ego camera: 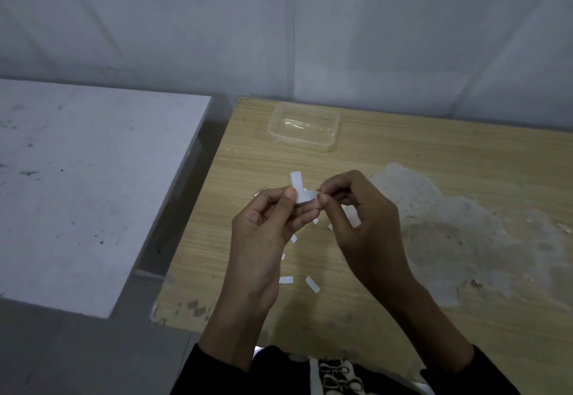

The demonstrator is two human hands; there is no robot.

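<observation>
Tabletop (403, 152) of pale wood grain lies under me, with a grey worn patch (465, 239) spreading toward its right edge. A white slab (77, 177) sits just beyond its left edge. A clear plastic container (310, 146) stands near the far left corner. My left hand (263, 230) and right hand (362, 217) are raised above the middle of the surface, closer to its left edge. Between them I hold a bent white paper strip (299, 190). My left thumb and forefinger pinch it at the bend, with one end sticking up. My right thumb and forefinger pinch the other end, and my remaining fingers are curled in. Small paper scraps (312, 284) lie on the surface below my hands, toward the near edge.
</observation>
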